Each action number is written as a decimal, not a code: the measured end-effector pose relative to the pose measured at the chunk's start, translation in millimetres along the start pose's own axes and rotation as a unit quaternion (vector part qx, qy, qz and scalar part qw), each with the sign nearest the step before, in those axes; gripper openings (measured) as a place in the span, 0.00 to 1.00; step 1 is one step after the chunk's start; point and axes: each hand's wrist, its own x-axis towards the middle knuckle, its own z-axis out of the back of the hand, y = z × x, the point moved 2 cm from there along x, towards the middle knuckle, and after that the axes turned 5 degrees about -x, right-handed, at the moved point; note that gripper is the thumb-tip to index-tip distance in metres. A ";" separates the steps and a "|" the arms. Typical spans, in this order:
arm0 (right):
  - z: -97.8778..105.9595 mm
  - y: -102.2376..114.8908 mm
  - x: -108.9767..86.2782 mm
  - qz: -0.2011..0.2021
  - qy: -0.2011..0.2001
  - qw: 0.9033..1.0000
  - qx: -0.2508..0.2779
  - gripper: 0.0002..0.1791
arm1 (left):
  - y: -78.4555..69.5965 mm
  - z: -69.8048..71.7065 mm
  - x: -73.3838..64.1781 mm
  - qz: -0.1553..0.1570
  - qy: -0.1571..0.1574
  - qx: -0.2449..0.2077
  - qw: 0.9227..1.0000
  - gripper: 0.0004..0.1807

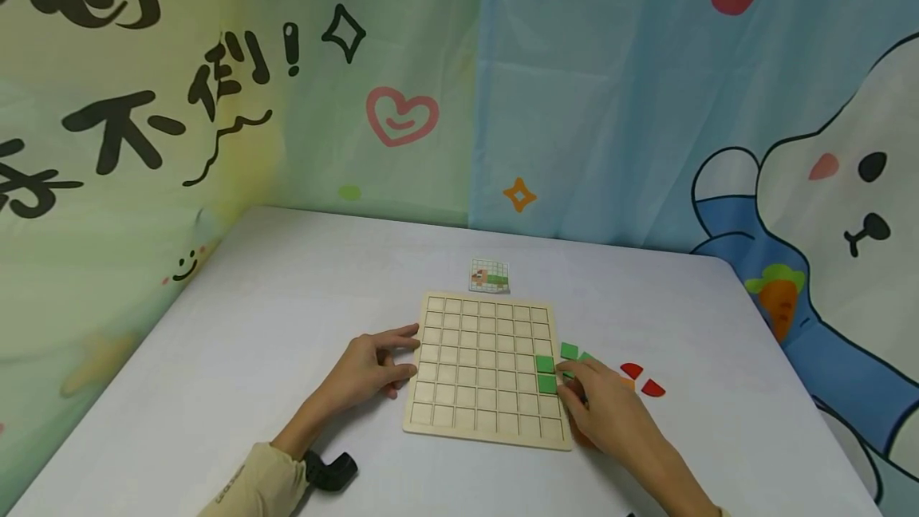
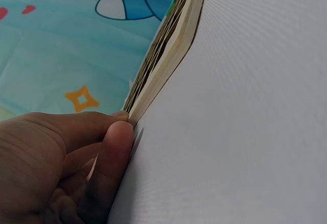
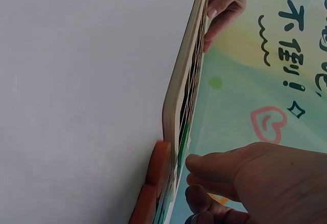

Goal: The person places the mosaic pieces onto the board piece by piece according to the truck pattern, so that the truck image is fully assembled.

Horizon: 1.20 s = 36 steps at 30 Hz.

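Observation:
A pale wooden board (image 1: 474,369) with a grid of square recesses lies flat on the table. Two green square tiles, an upper tile (image 1: 545,364) and a lower tile (image 1: 547,384), sit in its right-hand column. My left hand (image 1: 359,373) touches the board's left edge with extended fingers and thumb. At the right edge, my right hand (image 1: 606,405) has its fingertips beside those two tiles; I see nothing pinched between them. Loose green tiles (image 1: 569,351) lie right of the board, partly hidden by that hand. Orange pieces (image 3: 158,162) stand out beside the board's edge in the right wrist view.
Red rounded pieces (image 1: 653,388) lie beyond the right hand, with an orange bit partly covered there. Behind the board is a small picture card (image 1: 490,275) with a grid. A printed curtain (image 1: 610,102) hangs behind the white table (image 1: 287,301).

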 end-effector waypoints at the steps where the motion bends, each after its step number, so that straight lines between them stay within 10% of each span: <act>1: 0.3 -1.3 0.6 -0.005 0.004 1.000 0.003 0.16 | 0.0 0.0 0.0 0.000 0.000 0.000 1.000 0.25; 36: -0.9 -48.5 22.3 -0.135 0.072 0.988 0.013 0.24 | -0.6 0.6 -0.1 -0.002 -0.001 0.012 1.000 0.25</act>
